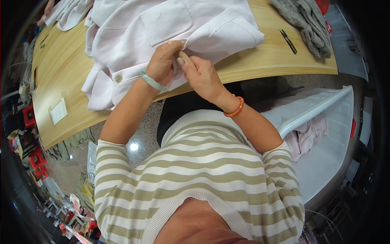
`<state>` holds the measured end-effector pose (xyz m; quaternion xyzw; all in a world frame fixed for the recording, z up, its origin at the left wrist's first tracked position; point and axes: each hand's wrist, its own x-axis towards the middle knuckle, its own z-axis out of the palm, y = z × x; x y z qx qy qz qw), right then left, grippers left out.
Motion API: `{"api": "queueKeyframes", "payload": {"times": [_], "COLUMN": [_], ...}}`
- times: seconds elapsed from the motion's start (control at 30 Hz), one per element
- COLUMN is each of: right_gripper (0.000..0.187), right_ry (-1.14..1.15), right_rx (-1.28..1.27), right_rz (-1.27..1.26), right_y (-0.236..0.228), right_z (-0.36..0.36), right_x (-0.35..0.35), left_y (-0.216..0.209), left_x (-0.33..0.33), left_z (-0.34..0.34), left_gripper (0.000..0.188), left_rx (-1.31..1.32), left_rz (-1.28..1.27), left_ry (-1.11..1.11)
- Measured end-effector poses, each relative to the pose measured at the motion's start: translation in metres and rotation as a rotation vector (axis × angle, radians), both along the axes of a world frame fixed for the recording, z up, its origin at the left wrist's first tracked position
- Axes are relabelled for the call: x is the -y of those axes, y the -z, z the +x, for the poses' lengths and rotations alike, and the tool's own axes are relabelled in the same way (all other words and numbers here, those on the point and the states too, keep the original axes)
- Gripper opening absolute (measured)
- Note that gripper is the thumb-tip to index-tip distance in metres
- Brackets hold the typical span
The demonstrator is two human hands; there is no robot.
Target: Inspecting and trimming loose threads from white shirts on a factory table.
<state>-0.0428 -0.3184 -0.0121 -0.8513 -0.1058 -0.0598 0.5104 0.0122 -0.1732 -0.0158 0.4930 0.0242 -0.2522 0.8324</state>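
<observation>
A pale pinkish-white button-up cardigan [122,44] lies spread over the near part of the table, with a patch pocket and a button in view. My left hand [162,61], with a pale green bangle at the wrist, is closed on the garment's edge below the pocket. Close beside it, my right hand [201,77] is closed too, thumb on top, gripping the same edge. An orange bracelet circles that wrist. The bit of cloth between the two hands is mostly hidden by my fingers.
The wooden table [65,93] bears a clear packet with a white card [59,112] at left. A black pen [288,42] and a grey knitted garment [310,28] lie at right. Beside me stands a white bin [325,154] with pale pink cloth [304,136] in it.
</observation>
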Motion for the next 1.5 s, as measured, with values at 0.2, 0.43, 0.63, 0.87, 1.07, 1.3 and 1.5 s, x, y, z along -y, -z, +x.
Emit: {"api": "queueKeyframes", "payload": {"times": [0.2,0.43,0.63,0.87,1.07,1.3,1.5], "right_gripper": [0.034,0.03,0.021,0.024,0.037,0.036,0.019], "right_ry": [-0.394,-0.054,0.082,-0.118,-0.537,-0.056,-0.064], "right_rx": [-1.151,-0.71,0.194,-0.126,-1.332,-0.466,0.166], "right_rz": [1.382,0.624,-0.184,0.133,1.272,0.113,-0.394], "right_y": [0.001,0.002,-0.001,0.003,0.01,-0.023,0.001], "right_z": [0.012,0.003,-0.014,-0.001,0.021,-0.001,-0.014], "right_x": [0.005,0.007,0.004,-0.001,0.01,0.003,0.004], "left_y": [-0.005,-0.001,0.007,0.015,-0.003,0.038,0.029], "left_x": [0.005,0.016,0.019,0.012,0.019,0.024,0.03], "left_z": [0.001,-0.007,-0.007,-0.008,-0.009,-0.01,-0.006], "left_gripper": [0.022,0.027,0.029,0.038,0.038,0.053,0.047], "left_rx": [-0.109,0.01,0.01,0.029,-0.097,0.79,0.051], "left_rz": [-0.116,-0.044,-0.076,-0.213,-0.217,0.445,-0.093], "left_ry": [-0.021,-0.087,-0.211,-0.109,-0.238,-0.493,-0.354]}}
